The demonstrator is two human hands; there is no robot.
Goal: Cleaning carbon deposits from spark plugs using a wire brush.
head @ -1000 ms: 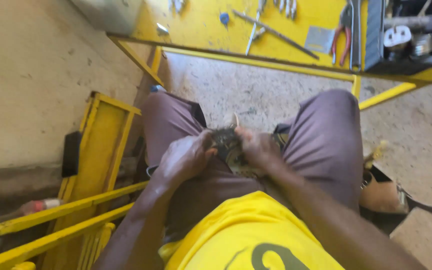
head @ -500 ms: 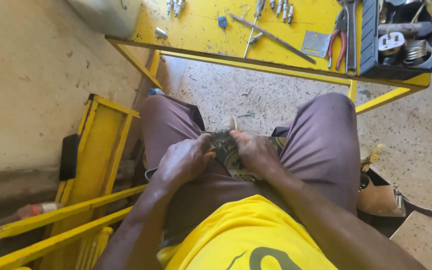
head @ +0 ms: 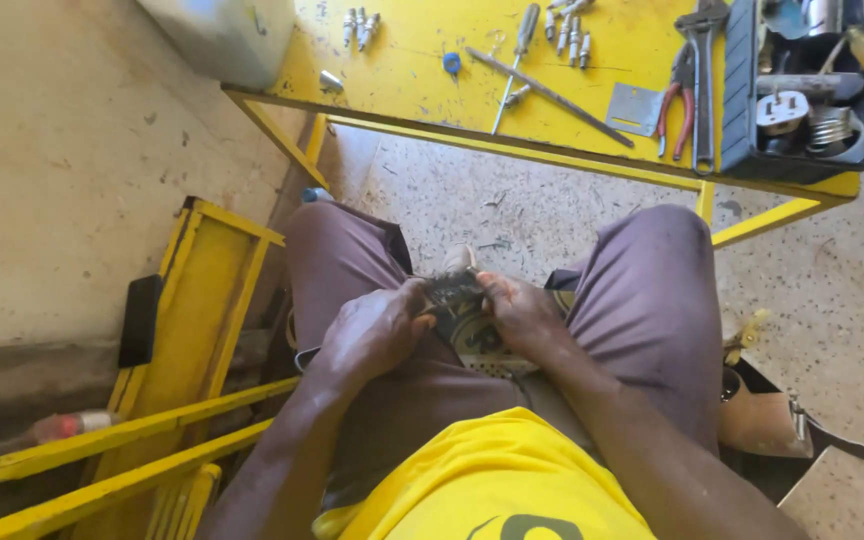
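I sit with my knees apart, and both hands meet in my lap. My left hand [head: 372, 335] and my right hand [head: 520, 315] pinch a small dark part [head: 452, 292] between their fingertips. What the part is stays unclear, as the fingers cover most of it. Under the hands lies a round perforated metal piece [head: 482, 350] resting between my thighs.
A yellow workbench [head: 402, 80] stands in front with a screwdriver [head: 514, 60], red-handled pliers [head: 674, 95], a wrench [head: 704, 90], spark plugs [head: 360, 25] and a dark tool tray [head: 792, 100]. A yellow metal frame [head: 192, 330] is at my left, beside a concrete wall.
The view has shifted slightly, so the bench sits higher and nearer in the picture. Both hands stay together in my lap on the small part, fingers working a little.
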